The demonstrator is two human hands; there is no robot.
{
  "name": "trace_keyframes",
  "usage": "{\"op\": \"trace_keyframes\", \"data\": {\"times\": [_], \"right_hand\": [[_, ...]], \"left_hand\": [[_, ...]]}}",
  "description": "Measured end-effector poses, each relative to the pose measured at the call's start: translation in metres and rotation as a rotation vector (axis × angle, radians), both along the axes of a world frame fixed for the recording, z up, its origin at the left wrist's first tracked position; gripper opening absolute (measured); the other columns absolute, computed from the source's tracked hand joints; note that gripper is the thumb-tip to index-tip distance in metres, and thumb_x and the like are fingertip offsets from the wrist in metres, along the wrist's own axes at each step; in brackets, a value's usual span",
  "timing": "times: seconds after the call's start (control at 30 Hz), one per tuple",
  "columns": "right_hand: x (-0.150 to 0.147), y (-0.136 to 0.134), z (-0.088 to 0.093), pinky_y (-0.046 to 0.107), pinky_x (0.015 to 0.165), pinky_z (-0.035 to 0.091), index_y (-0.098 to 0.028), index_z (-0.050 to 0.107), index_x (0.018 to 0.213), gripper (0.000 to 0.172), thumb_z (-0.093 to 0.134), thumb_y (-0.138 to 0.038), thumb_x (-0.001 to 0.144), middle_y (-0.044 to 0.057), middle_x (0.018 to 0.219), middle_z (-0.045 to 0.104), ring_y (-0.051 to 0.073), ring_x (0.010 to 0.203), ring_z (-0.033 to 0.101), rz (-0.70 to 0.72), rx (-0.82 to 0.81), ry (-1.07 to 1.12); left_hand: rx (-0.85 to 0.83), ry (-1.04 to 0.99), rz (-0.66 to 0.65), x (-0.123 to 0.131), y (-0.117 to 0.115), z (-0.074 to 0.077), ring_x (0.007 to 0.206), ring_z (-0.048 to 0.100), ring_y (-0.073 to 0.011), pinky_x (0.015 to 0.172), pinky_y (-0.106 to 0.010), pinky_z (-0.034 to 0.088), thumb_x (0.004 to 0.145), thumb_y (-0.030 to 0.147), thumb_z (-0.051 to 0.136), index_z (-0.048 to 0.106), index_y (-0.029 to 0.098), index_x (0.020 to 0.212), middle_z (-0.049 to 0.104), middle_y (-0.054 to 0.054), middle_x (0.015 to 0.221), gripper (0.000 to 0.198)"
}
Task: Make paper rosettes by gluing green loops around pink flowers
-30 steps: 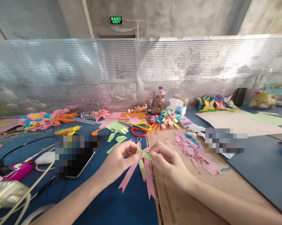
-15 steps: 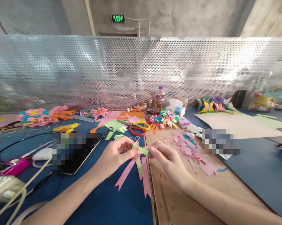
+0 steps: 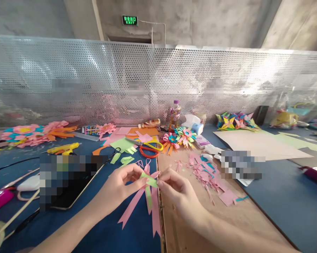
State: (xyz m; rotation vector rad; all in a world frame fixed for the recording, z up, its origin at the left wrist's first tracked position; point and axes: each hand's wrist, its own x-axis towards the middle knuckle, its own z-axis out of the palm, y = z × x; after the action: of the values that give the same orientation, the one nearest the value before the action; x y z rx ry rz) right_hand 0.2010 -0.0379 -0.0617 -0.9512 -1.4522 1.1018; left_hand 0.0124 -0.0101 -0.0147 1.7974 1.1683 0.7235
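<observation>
My left hand [image 3: 118,186] and my right hand [image 3: 175,191] meet at the middle of the table, each pinching one end of a light green paper strip [image 3: 148,180]. The strip lies across the knot of a pink paper ribbon [image 3: 137,205] whose forked tails trail toward me over the blue mat [image 3: 108,232]. A second green tail hangs down between the pink ones. Both hands have their fingertips pressed together on the paper.
Orange-and-yellow scissors [image 3: 148,147], loose green and pink paper pieces, finished paper flowers [image 3: 178,136], a drink bottle [image 3: 174,116], a yellow glue gun [image 3: 62,149] and a tablet [image 3: 74,182] lie around. Pink scraps [image 3: 206,174] cover the wooden board [image 3: 200,225]. A perforated metal screen [image 3: 158,80] closes the back.
The view shifted, so everything slid left and slightly down. Both hands stay pinched on the green strip over the pink ribbon, held a little lower in view.
</observation>
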Motion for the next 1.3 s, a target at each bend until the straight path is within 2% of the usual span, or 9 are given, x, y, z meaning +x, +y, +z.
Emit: {"op": "trace_keyframes", "data": {"times": [0.17,0.27,0.47,0.6,0.7,0.87,1.03,1.3], "right_hand": [[0.002,-0.002,0.003,0.027,0.069,0.039,-0.018,0.055,0.065,0.022,0.056,-0.027,0.085,0.0,0.073,0.051,0.014,0.073,0.05,-0.069,0.016,-0.098],[0.003,-0.001,0.003,0.027,0.071,0.04,-0.019,0.056,0.068,0.022,0.054,-0.029,0.087,0.001,0.075,0.051,0.014,0.075,0.051,-0.048,0.033,-0.112],[0.003,0.0,0.004,0.026,0.073,0.042,-0.018,0.06,0.079,0.021,0.049,-0.031,0.091,0.003,0.083,0.054,0.014,0.081,0.053,0.025,0.096,-0.087],[0.002,0.0,0.004,0.025,0.068,0.042,-0.018,0.059,0.08,0.015,0.052,-0.027,0.089,0.003,0.079,0.054,0.013,0.074,0.052,-0.002,0.172,-0.106],[0.002,0.001,0.004,0.024,0.066,0.042,-0.018,0.056,0.077,0.013,0.051,-0.021,0.088,0.003,0.077,0.054,0.013,0.072,0.052,-0.03,0.213,-0.122],[0.003,0.002,0.005,0.024,0.064,0.043,-0.019,0.055,0.075,0.012,0.051,-0.017,0.086,0.003,0.076,0.056,0.013,0.072,0.053,-0.054,0.247,-0.13],[0.003,0.004,0.006,0.024,0.063,0.043,-0.019,0.054,0.073,0.012,0.051,-0.017,0.085,0.002,0.073,0.055,0.013,0.069,0.053,-0.058,0.229,-0.135],[0.003,0.005,0.004,0.024,0.062,0.042,-0.018,0.057,0.078,0.01,0.056,-0.025,0.084,0.002,0.075,0.052,0.012,0.068,0.051,-0.041,0.153,-0.156]], "left_hand": [[-0.057,0.039,-0.044,0.0,0.001,0.003,0.076,0.057,-0.0164,0.072,-0.026,0.046,0.079,0.042,0.058,0.059,0.019,0.078,0.06,0.0,0.077,0.023],[-0.11,0.022,-0.045,0.0,0.002,0.007,0.078,0.057,-0.0171,0.074,-0.026,0.046,0.079,0.042,0.059,0.059,0.019,0.079,0.059,0.0,0.077,0.023],[-0.118,0.014,-0.008,0.001,0.004,0.004,0.079,0.057,-0.0179,0.075,-0.026,0.045,0.079,0.042,0.058,0.06,0.019,0.078,0.059,0.0,0.077,0.023],[-0.107,0.051,0.029,0.004,0.004,-0.001,0.077,0.058,-0.0194,0.072,-0.026,0.046,0.076,0.047,0.058,0.06,0.019,0.076,0.061,-0.001,0.075,0.028],[-0.11,0.099,0.053,0.006,0.002,0.0,0.078,0.058,-0.0204,0.073,-0.027,0.046,0.076,0.049,0.057,0.062,0.02,0.077,0.064,-0.002,0.078,0.029],[-0.079,0.15,0.114,0.008,0.0,0.002,0.079,0.06,-0.0208,0.066,-0.024,0.045,0.073,0.05,0.06,0.066,0.023,0.08,0.066,-0.002,0.079,0.029],[-0.048,0.132,0.156,0.008,0.001,-0.002,0.079,0.062,-0.0202,0.068,-0.024,0.047,0.072,0.047,0.063,0.068,0.025,0.084,0.068,-0.001,0.083,0.027],[-0.134,0.12,0.129,-0.003,0.007,-0.016,0.09,0.063,-0.0235,0.079,-0.028,0.05,0.073,0.051,0.062,0.068,0.025,0.09,0.069,-0.003,0.093,0.032]]}}
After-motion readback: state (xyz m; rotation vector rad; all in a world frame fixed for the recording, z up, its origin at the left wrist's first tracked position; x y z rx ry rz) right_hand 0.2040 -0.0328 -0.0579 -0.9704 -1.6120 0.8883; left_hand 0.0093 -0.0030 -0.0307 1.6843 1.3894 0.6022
